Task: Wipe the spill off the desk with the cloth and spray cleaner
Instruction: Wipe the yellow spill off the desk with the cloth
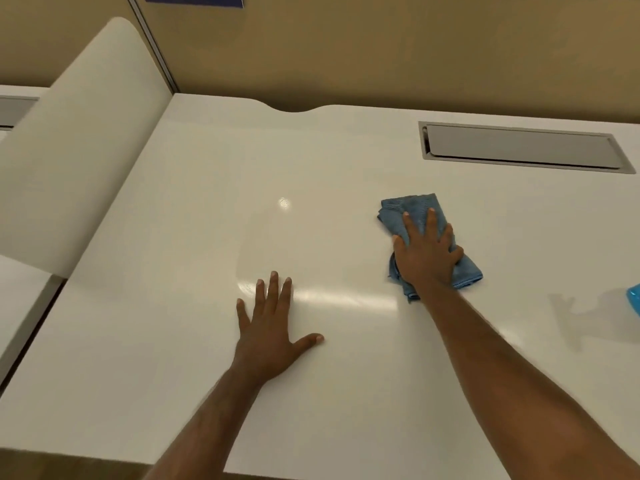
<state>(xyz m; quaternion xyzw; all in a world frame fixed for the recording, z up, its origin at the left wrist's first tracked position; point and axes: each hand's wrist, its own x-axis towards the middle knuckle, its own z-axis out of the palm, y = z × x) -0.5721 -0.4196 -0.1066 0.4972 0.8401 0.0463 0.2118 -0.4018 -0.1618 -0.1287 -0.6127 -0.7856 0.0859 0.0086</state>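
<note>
A folded blue cloth (412, 207) lies on the white desk (180, 244), right of centre. My right hand (427, 252) presses flat on top of it, fingers spread over the fabric. My left hand (272, 329) rests palm down on the bare desk, fingers apart and holding nothing. A faint wet sheen (332, 297) streaks the surface between the two hands. At the far right edge of the view a sliver of a light blue object (633, 299) shows; it may be the spray bottle, mostly cut off.
A grey cable hatch (519, 147) is set into the desk at the back right. A white curved divider panel (86, 140) stands along the left side. A tan partition wall (381, 46) runs behind the desk. The desk's front edge (104, 455) is near the bottom.
</note>
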